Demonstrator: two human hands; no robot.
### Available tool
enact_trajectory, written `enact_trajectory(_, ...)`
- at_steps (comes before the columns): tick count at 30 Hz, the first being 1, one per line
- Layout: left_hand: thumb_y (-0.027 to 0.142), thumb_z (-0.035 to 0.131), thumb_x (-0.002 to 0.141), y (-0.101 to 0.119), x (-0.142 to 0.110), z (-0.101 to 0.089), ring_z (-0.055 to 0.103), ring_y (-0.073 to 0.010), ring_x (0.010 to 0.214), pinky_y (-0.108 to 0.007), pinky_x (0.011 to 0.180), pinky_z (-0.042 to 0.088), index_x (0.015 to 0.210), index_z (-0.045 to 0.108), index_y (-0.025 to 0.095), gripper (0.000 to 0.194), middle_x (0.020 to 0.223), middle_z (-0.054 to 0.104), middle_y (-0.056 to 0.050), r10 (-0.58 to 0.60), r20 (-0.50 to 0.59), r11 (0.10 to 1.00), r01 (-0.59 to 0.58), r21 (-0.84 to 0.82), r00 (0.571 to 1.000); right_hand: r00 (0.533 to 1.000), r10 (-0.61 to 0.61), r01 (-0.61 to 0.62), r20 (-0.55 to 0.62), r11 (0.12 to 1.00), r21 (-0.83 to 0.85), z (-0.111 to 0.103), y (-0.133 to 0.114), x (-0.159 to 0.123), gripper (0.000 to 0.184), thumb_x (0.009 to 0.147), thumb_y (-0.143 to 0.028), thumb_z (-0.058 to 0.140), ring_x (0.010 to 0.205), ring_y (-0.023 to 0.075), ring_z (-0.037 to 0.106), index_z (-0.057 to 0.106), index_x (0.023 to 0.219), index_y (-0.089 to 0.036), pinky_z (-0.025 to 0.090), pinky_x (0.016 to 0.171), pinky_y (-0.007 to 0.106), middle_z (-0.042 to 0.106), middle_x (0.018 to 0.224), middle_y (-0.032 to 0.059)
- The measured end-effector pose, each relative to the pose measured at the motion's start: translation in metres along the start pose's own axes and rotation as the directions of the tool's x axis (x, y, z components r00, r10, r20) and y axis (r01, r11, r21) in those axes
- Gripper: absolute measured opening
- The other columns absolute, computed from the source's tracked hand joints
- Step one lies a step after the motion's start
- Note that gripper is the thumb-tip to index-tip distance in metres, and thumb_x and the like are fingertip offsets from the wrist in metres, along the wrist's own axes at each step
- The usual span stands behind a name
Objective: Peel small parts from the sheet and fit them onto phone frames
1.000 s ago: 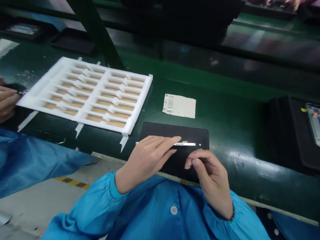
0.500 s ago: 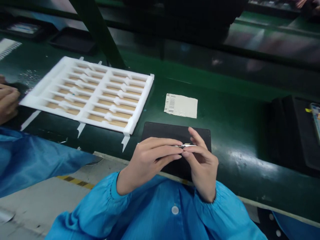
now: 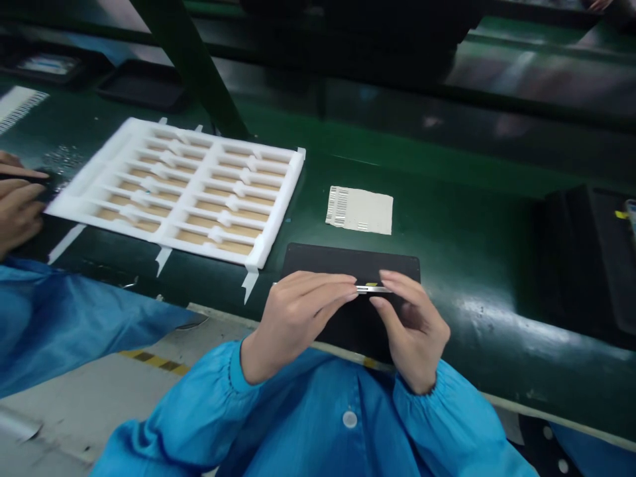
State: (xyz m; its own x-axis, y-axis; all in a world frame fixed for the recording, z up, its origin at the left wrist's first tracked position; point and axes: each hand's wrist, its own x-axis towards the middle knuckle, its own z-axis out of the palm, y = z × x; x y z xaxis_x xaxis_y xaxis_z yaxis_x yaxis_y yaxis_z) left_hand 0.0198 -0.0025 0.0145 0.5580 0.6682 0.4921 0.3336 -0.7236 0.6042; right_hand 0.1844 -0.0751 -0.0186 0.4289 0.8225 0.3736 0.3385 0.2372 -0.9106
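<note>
A thin silver-edged phone [image 3: 368,289] is seen almost edge-on above a black mat [image 3: 348,331], with a small slot in its side and a yellow tab behind. My left hand [image 3: 308,305] is closed around its left part, long fingers over the far side and thumb in front. My right hand [image 3: 415,318] is at the right end, fingertips behind the silver edge and thumb in front. Most of the phone is hidden by my hands. Beyond the mat lies a pale card [image 3: 372,212] with rows of small metal strips.
A white foam tray [image 3: 211,199] with slots is taped down at the left. A co-worker's hands [image 3: 20,205] work beside it, near scattered small metal parts [image 3: 62,159]. Black trays [image 3: 596,252] are stacked at the right. A green post [image 3: 199,73] rises behind.
My right hand came in to the phone's right end, pinched close to my left fingertips, then spread back slightly to the right. My left hand kept its hold.
</note>
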Motion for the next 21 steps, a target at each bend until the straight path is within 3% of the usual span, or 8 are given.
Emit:
enact_trajectory(2,0.014,0.064,0.091,0.000,-0.001,0.000,0.072,-0.0156,0.097,-0.029,0.083,0.057,0.103,0.069,0.018,0.013,0.108,0.075,-0.003,0.020,0.041,0.997,-0.023,0.069,0.999,0.999,-0.035,0.035,-0.023,0.999,0.016,-0.002,0.003,0.001,0.020,0.085,-0.009,0.069,0.091,0.0214,0.068,0.071,0.098,-0.024,0.057,0.082,0.041,0.072,0.092,0.0036)
enact_trajectory(4,0.014,0.062,0.092,0.002,0.000,-0.001,0.072,-0.0157,0.096,-0.028,0.081,0.057,0.103,0.068,0.017,0.013,0.109,0.074,-0.003,0.030,0.085,0.989,-0.041,0.142,0.996,0.997,-0.076,0.076,-0.025,0.997,0.014,-0.002,0.005,0.002,0.018,0.086,-0.008,0.067,0.084,0.0207,0.068,0.071,0.092,-0.024,0.058,0.077,0.040,0.071,0.086,0.0029)
enact_trajectory(9,0.012,0.056,0.095,0.013,0.007,-0.007,0.071,-0.0176,0.092,-0.030,0.074,0.054,0.103,0.068,0.017,0.015,0.110,0.074,-0.002,0.044,0.193,0.943,-0.105,0.315,0.980,0.987,-0.162,0.162,0.008,0.983,-0.086,-0.005,0.005,0.002,0.021,0.088,-0.006,0.064,0.089,0.0206,0.068,0.071,0.093,-0.025,0.059,0.076,0.040,0.071,0.099,0.0048)
enact_trajectory(12,0.013,0.052,0.096,0.016,0.014,-0.009,0.072,-0.0188,0.092,-0.031,0.073,0.053,0.103,0.068,0.016,0.017,0.107,0.074,-0.003,0.041,0.246,0.934,-0.125,0.334,0.968,0.967,-0.240,0.252,0.088,0.952,-0.171,-0.008,0.009,-0.001,0.032,0.089,-0.003,0.060,0.097,0.0219,0.067,0.071,0.106,-0.028,0.059,0.079,0.041,0.068,0.111,0.0061)
enact_trajectory(16,0.019,0.058,0.096,0.010,0.016,-0.007,0.072,-0.0178,0.093,-0.030,0.076,0.054,0.104,0.067,0.017,0.012,0.107,0.074,-0.001,0.030,0.252,0.952,-0.105,0.288,0.967,0.910,-0.351,0.404,0.220,0.869,-0.286,-0.013,0.015,-0.003,0.048,0.089,0.001,0.056,0.108,0.0244,0.064,0.065,0.125,-0.029,0.058,0.084,0.042,0.063,0.127,0.0094)
enact_trajectory(21,0.018,0.066,0.091,-0.001,0.000,-0.009,0.070,-0.0181,0.102,-0.030,0.082,0.055,0.115,0.064,0.017,0.024,0.117,0.072,-0.005,0.081,0.191,0.968,-0.123,0.217,0.978,0.798,-0.461,0.596,0.388,0.696,-0.399,-0.019,0.008,0.001,0.041,0.090,-0.002,0.057,0.109,0.0254,0.063,0.063,0.126,-0.022,0.059,0.084,0.041,0.064,0.127,0.0130)
